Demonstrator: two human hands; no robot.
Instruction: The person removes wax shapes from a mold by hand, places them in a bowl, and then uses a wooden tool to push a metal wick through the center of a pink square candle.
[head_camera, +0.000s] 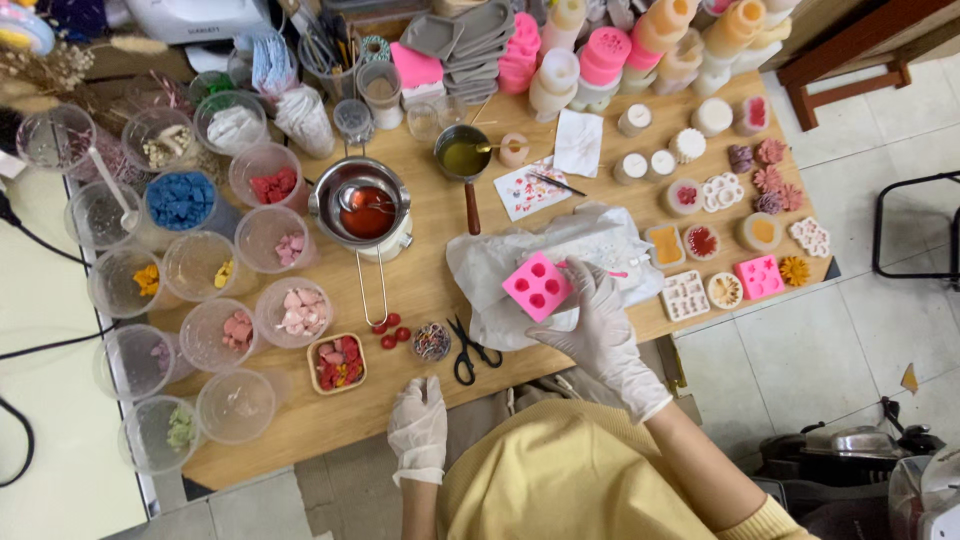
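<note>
My right hand (600, 322), in a white glove, holds a pink square silicone mould (536, 286) with several round cavities, tilted up over a crumpled white sheet (560, 250) on the wooden table (420, 290). A thin pink stick (612, 272) lies just beyond its fingers. My left hand (418, 428), also gloved, rests flat on the table's near edge and holds nothing. Black scissors (468, 355) and a small dish of coloured beads (431, 341) lie between the two hands.
Several clear cups (200, 270) of coloured wax pieces fill the left side. A metal pot of red liquid (365, 208) and a small pan of yellow liquid (461, 157) stand mid-table. Moulds and small candles (730, 230) crowd the right and back. Red balls (390, 330) lie near the front.
</note>
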